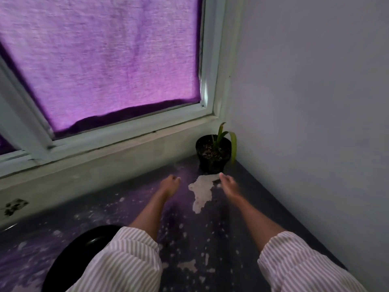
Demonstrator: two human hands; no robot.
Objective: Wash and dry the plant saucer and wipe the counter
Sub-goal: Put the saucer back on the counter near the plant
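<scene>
Both hands reach toward the middle of the frame, apart from each other and holding nothing. The left hand (169,183) hovers over the dark tabletop (210,239) with its fingers loosely curled. The right hand (228,184) has its fingers stretched toward the black pot (212,153), their tips just short of its base; motion blur hides whether they touch it. The pot stands in the corner at centre right, beside the white wall (315,102), with a few green leaves (233,144) rising from its soil. Between the two hands lies a pale, irregular patch (202,190) on the tabletop, with smaller pale flecks scattered toward the bottom of the frame. The plant saucer (80,249), black and glossy, sits at lower left, well apart from the pot and partly hidden by the left striped sleeve (126,262). A purple curtain (105,60) fills the window in the upper left.
</scene>
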